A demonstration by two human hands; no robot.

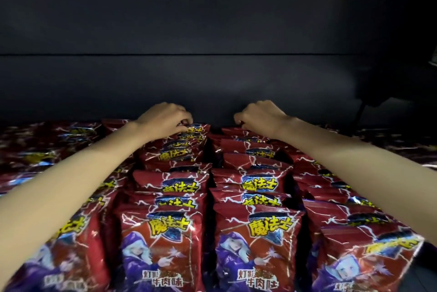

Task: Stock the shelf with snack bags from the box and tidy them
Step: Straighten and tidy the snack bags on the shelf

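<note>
both hands at the back of the shelf, squaring up the rear bags

the shelf is dark and already packed with red snack bags, standing in rows that run from the front edge toward the back wall. two middle rows face the camera most plainly, with more rows to either side, blurred at the edges of the view. the box named in the task is not in view.

both arms reach deep over the rows. the left hand has its fingers curled down onto the top edge of the rearmost bag in the left middle row, apparently pinching it. the right hand is likewise curled over the top of the rearmost bag in the right middle row; its fingertips are hidden behind the knuckles, so whether it truly holds the seal or only presses on it cannot be told for certain.

the grip on the top seams looks chosen to pull the back bags upright and in line with those in front, since bags this soft slump when pushed from the body. stocking seems nearly done, and this reads as the tidying stage.
</note>
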